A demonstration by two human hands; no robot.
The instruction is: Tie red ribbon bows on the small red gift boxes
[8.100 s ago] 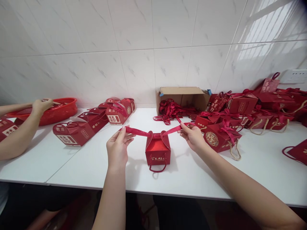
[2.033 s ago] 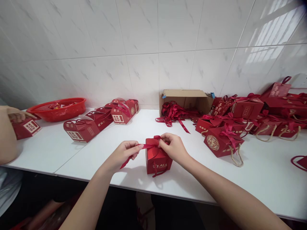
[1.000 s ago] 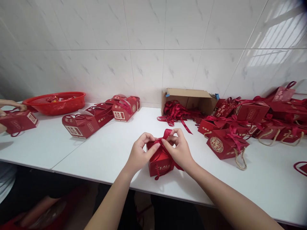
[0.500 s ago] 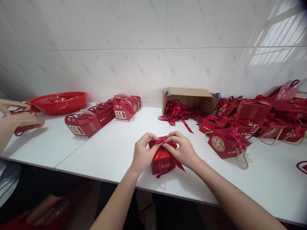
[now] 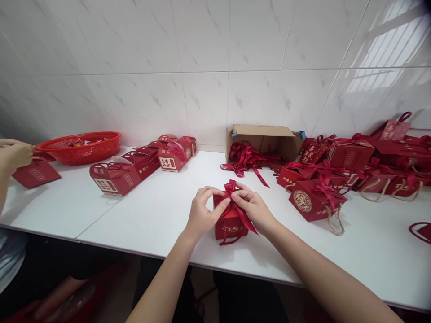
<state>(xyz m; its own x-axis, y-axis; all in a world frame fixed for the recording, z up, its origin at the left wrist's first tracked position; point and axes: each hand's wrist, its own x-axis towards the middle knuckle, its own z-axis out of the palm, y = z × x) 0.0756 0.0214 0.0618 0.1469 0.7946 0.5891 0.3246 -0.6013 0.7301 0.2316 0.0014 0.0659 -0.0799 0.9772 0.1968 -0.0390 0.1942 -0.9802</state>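
Note:
A small red gift box (image 5: 231, 226) with gold lettering stands upright in front of me on the white table. Dark red ribbon (image 5: 243, 214) is gathered in a bow at its top, one tail hanging down over the right side. My left hand (image 5: 206, 210) pinches the ribbon from the left, thumb and forefinger at the knot. From the right, my right hand (image 5: 253, 207) grips the same bow, its fingers partly hidden behind the ribbon. A red cord handle (image 5: 232, 242) dangles at the front of the box.
Behind lies a cardboard carton (image 5: 266, 131) spilling red ribbons (image 5: 243, 157). Finished-looking red boxes with bows (image 5: 313, 202) crowd the right. Several red boxes (image 5: 116, 177) line up at left, near a red plastic basket (image 5: 90, 150). A co-worker's hand (image 5: 15, 154) is over another box (image 5: 37, 172).
The ribbon's loop now stands up higher above the box, and my right fingers have shifted behind it. At far left, the co-worker's box now sits upright on the table.

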